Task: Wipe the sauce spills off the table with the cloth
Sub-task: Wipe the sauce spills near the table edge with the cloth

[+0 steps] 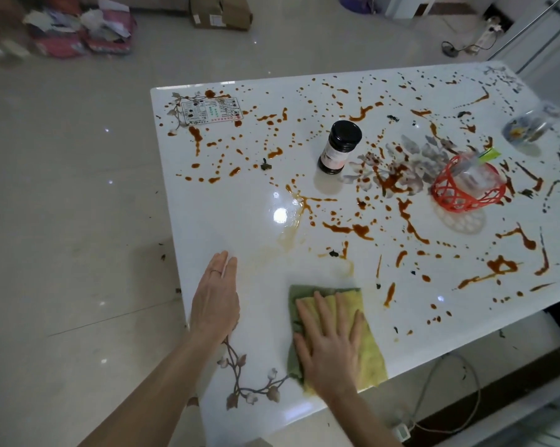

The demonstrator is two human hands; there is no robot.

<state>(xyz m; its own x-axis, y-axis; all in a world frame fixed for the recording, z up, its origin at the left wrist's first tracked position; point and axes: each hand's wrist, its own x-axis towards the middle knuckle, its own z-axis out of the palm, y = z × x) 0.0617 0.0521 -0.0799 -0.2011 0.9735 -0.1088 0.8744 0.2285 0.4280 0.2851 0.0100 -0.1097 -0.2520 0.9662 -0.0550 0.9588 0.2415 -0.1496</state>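
On the near table (259,221) corner, the cloth (369,343) is pressed under a flat, open-fingered right hand (333,346), the left hand (215,301) likewise laid flat; sauce spills (349,229) beyond probably call for longer strokes.

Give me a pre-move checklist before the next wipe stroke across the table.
1. Right hand flat on the yellow-green cloth: ok.
2. Left hand bracing on the white table, off the cloth: ok.
3. Near-left patch free of thick sauce: ok, only a faint smear.
4. Stroke path ahead free of obstacles: not ok, the dark jar and red basket stand among the sauce spills.
5. Jar lid on: ok.
6. Cloth underside clean: cannot tell.
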